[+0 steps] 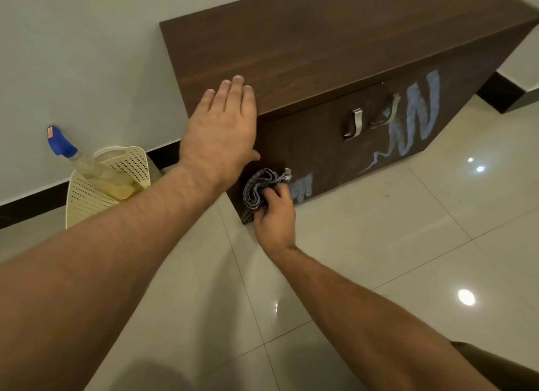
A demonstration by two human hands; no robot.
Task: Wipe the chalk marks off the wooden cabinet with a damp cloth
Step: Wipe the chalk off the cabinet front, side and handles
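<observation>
A low dark wooden cabinet [335, 43] stands against the wall. Pale blue chalk marks [417, 113] cover the right part of its front, and a smaller chalk patch [303, 186] shows low on the left door. My left hand [221, 128] lies flat and open on the cabinet's top front corner. My right hand [274, 213] grips a bunched checked cloth [258, 188] and presses it against the lower left of the front, just left of the small chalk patch.
A cream perforated basket [87, 198] stands on the floor left of the cabinet, with a blue-capped spray bottle [62, 147] leaning in it. Two metal handles [355, 122] stick out from the doors. Glossy beige floor tiles [379, 245] spread in front.
</observation>
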